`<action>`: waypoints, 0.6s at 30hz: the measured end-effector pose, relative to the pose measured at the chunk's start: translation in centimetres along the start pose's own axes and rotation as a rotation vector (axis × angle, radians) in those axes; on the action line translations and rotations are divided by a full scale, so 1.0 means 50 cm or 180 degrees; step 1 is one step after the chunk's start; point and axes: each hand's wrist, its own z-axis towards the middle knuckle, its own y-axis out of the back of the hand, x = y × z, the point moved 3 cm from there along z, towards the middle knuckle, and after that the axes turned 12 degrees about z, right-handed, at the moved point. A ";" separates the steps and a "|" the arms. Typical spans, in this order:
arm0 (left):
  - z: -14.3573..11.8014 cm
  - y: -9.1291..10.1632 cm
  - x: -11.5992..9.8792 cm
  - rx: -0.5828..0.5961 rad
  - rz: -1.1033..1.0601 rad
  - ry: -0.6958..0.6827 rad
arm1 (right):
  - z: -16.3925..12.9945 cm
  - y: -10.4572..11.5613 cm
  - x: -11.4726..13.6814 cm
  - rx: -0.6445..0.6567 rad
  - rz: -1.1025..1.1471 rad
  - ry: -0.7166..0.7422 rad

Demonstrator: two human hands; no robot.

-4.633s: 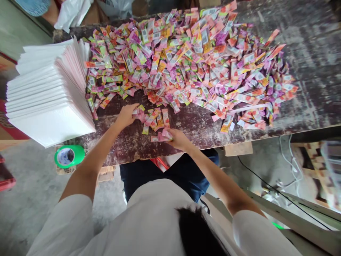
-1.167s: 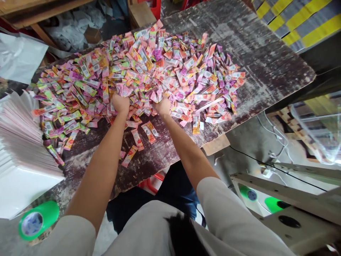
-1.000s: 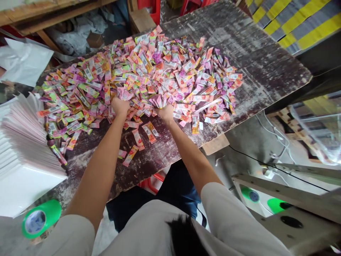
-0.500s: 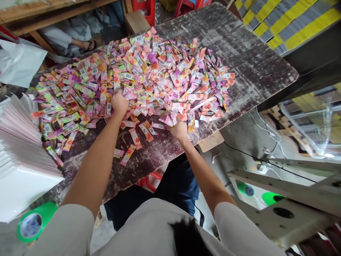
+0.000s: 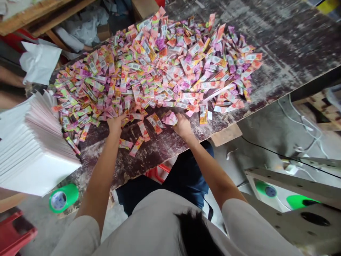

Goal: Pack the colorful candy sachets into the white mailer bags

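Head view, with clock positions read from its centre and twelve at the top. The table [image 5: 290,42], dark and scuffed, stretches from nine o'clock round to two. Across it lies the pile [image 5: 160,64], a broad spread of pink, yellow, green and purple sachets running from about ten o'clock past one. The beige frame [image 5: 282,180] shows at four o'clock, clear of the table's near edge. At nine o'clock stands the white stack [image 5: 48,153], its layers fanned on the side next to the pile. Toward ten o'clock, beyond the stack, is the white bag [image 5: 39,62]. The green tape [image 5: 66,195] sits at eight o'clock. The left hand [image 5: 116,125], at nine o'clock, touches the pile's near edge; I cannot tell whether its fingers grip any sachets. The right hand [image 5: 183,125], just off centre at three o'clock, is closed on a pink bundle [image 5: 168,118] over the table. Smallest are the loose sachets [image 5: 144,131], scattered between the hands, toward eight o'clock.
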 end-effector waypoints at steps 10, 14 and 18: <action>-0.168 0.073 0.042 0.0692 -0.0836 0.0433 | -0.114 -0.021 0.113 0.0446 0.4256 -0.0785; -0.274 0.084 0.035 0.1188 -0.0883 -0.0071 | -0.173 -0.056 0.239 0.1110 0.4567 -0.0334; -0.335 0.109 0.035 0.1268 -0.0928 0.0046 | -0.200 -0.072 0.261 0.0994 0.4439 -0.0218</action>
